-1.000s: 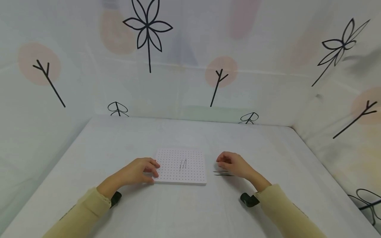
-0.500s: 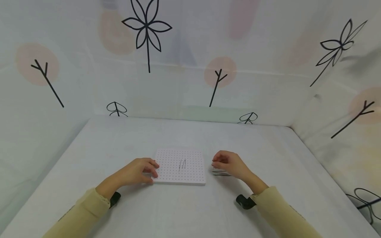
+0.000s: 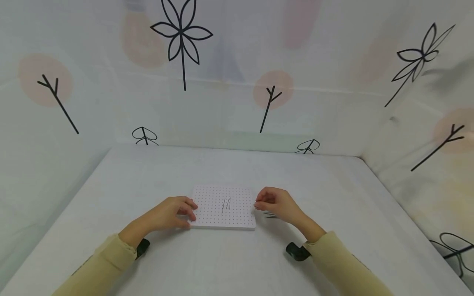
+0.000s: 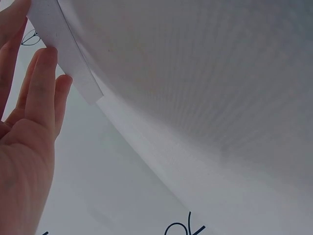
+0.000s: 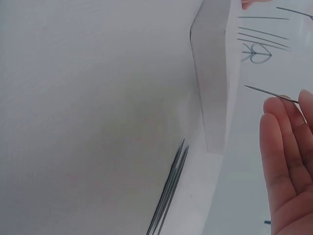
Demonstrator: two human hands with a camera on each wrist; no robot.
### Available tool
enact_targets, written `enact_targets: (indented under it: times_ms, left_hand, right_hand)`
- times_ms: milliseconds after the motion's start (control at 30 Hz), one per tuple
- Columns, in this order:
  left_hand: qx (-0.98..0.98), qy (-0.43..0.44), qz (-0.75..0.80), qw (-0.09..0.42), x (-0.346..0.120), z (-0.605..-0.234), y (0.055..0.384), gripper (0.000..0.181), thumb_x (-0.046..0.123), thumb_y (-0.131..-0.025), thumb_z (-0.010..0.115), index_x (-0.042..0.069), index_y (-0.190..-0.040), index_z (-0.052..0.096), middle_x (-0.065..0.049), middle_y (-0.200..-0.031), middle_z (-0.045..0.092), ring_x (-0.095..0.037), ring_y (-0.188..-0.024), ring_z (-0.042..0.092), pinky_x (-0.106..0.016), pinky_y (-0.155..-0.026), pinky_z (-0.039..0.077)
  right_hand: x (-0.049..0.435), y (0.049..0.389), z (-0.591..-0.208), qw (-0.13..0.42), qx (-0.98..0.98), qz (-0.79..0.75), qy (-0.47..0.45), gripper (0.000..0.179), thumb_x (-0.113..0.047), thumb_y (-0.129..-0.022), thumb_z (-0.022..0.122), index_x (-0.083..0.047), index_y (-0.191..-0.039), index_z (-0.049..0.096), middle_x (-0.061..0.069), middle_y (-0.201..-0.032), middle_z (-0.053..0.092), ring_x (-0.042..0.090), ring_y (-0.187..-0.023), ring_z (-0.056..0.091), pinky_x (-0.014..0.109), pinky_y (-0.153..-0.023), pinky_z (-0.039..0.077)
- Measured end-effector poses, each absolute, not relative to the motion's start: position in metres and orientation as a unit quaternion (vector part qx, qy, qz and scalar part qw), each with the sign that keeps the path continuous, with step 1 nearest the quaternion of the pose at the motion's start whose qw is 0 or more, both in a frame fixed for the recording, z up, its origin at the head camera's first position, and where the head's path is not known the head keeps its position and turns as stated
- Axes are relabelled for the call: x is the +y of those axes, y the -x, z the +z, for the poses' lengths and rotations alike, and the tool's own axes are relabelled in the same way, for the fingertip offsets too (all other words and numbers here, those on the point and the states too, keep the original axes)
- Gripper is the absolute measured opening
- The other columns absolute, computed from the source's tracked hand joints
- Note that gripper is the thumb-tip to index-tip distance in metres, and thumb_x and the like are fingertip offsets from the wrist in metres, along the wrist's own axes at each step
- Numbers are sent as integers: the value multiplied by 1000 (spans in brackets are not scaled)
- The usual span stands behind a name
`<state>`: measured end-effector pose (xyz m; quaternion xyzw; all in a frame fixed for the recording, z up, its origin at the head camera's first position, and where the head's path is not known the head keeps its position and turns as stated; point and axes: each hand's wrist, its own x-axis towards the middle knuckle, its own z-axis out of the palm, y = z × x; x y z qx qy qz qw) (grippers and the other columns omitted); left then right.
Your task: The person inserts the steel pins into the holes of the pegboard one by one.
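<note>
Pegboard (image 3: 224, 219) flat on white table (image 3: 222, 263), well inside every visible table edge. Wide stretches of tabletop behind board and to both sides. Left board edge against left hand (image 3: 175, 213); right board edge just beside right hand (image 3: 275, 202). Standing needles (image 3: 226, 204), at least three, close together near board middle, roughly upright. Loose needles (image 5: 168, 186) in tight bundle on tabletop, right of board and apart from it, points toward it; partly hidden by right hand in head view.

Surface: pale, smooth. Walls (image 3: 229, 107) behind and at sides: white sheeting with black line-drawn flowers (image 3: 181, 32) and twigs (image 3: 267, 111), plus blurred peach and pink patches (image 3: 142, 41).

Left hand: fingers apart and loosely bent, fingertips on side of board, thumb at front left corner; nothing gripped. Right hand: thumb and fingertips pinched together on one held needle (image 5: 269, 92), slim and pointed, by right board edge. Contact of its tip with board: cannot tell. Sleeves (image 3: 101, 263), pale yellow, slanting in from near side; dark devices (image 3: 296, 251) at wrists.
</note>
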<state>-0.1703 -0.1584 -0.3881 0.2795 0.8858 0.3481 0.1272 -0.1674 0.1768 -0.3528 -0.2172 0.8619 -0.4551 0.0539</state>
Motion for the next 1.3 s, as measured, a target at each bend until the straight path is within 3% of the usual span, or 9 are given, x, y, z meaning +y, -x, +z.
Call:
enact_targets:
  times_ms: [233, 567, 1300]
  left_hand:
    - [888, -277, 345, 125, -159, -388, 170, 16, 7, -74, 77, 20, -80, 70, -1, -113, 57, -24, -106, 56, -36, -90, 48]
    - [886, -279, 347, 126, -159, -388, 169, 15, 6, -74, 77, 19, -80, 70, -2, -114, 57, -25, -108, 55, -37, -90, 48]
    - [888, -280, 342, 124, -158, -387, 169, 15, 6, -75, 77, 19, -80, 71, -1, -113, 57, -25, -107, 55, -37, -90, 47]
  right_hand:
    - [165, 161, -341, 49, 866, -447, 219, 8, 1, -83, 67, 1, -86, 60, 10, -80, 64, 24, -73, 62, 24, -66, 53]
    - [164, 180, -374, 53, 853, -466, 230, 11, -8, -82, 71, -6, -86, 61, 2, -80, 64, 14, -71, 61, 24, -62, 52]
    - [141, 183, -380, 53, 841, -473, 255, 10, -9, -82, 72, -8, -84, 62, -1, -81, 64, 13, -73, 62, 25, -67, 53]
